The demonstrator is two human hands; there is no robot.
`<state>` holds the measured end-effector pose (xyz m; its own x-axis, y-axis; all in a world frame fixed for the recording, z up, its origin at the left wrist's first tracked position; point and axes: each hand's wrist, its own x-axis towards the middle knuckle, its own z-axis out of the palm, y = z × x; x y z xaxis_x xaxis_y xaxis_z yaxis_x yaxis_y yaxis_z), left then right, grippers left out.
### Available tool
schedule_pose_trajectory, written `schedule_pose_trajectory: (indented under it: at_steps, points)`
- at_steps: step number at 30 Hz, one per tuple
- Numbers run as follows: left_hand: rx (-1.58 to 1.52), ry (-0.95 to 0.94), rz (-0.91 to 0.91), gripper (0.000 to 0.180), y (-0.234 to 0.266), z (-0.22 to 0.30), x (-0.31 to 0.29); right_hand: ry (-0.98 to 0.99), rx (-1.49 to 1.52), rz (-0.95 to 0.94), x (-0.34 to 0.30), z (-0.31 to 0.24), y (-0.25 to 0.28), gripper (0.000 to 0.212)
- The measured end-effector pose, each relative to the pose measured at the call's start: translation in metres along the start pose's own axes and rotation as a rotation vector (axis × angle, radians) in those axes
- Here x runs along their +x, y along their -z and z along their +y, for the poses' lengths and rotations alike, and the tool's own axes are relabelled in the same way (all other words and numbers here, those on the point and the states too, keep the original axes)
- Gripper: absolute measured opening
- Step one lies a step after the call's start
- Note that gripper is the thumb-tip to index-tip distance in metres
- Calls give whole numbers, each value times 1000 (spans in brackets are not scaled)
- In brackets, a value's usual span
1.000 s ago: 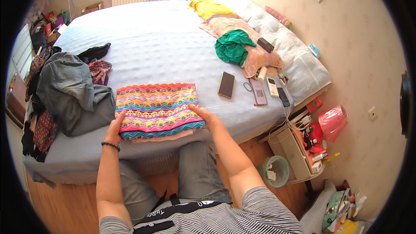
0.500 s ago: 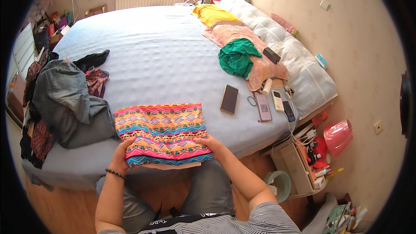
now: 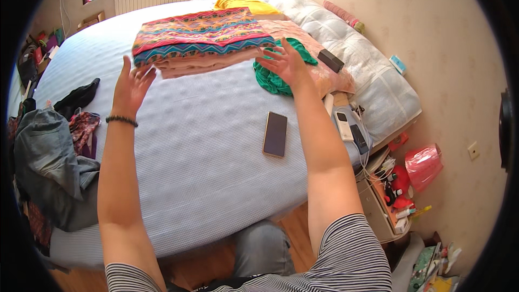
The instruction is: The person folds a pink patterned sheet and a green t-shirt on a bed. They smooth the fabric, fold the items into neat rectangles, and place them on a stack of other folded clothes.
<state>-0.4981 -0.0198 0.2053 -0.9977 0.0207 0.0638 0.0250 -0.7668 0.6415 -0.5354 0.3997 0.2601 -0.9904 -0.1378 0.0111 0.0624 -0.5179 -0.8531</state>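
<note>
The patterned cloth [image 3: 203,31] is seen at eleven o'clock in the view, on the far half of the bed [image 3: 189,146], laid flat in a neat rectangle. Beneath it, folded layers of pink cloth [image 3: 213,64] are shown along its six o'clock edge. It cannot be told whether the whole stack is fully borne by the bed.

With the cloth taken as the clock's centre, the left hand [image 3: 131,89] is held at eight o'clock, by the near corner, its fingers spread and closed on nothing. The right hand [image 3: 292,67] is held at four o'clock, likewise unclenched, with green cloth [image 3: 270,80] bunched behind and beside it. Whether the stack is brushed by any fingertip cannot be told.

As judged from how things lie, the patterned and pink pieces have been folded and stacked. No folding is seen on the jeans [image 3: 46,143] heaped at eight o'clock, the black garment [image 3: 78,97] beside them, or the green cloth.

Farther out, yellow cloth [image 3: 246,3] is seen at two o'clock, a dark box [image 3: 330,60] at three, and a phone [image 3: 275,134] at five.
</note>
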Motion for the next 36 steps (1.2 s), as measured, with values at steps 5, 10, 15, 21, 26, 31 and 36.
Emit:
schedule_pose_trajectory:
  at_steps: [5,10,15,21,26,31,36]
  points:
    - [900,116,111,57,79,-91,-102,306,-956,421,16,27,149,47]
    - [2082,-252,-102,53,60,-119,-217,273,-2027,592,24,80,171,44]
    - [1980,-232,-124,54,58,-118,-209,334,-803,45,29,88,112,31]
    - [181,51,32,61,44,-114,-231,332,-596,-976,-222,194,-84,18]
    - [31,314,22,55,44,-92,-308,-156,-826,-1062,-380,279,-83,22]
    - [617,182,-122,40,40,-79,-380,223,-906,-412,-400,277,-104,48]
    - [1077,-94,-137,29,37,-72,-424,-119,-349,-349,-407,255,-167,61]
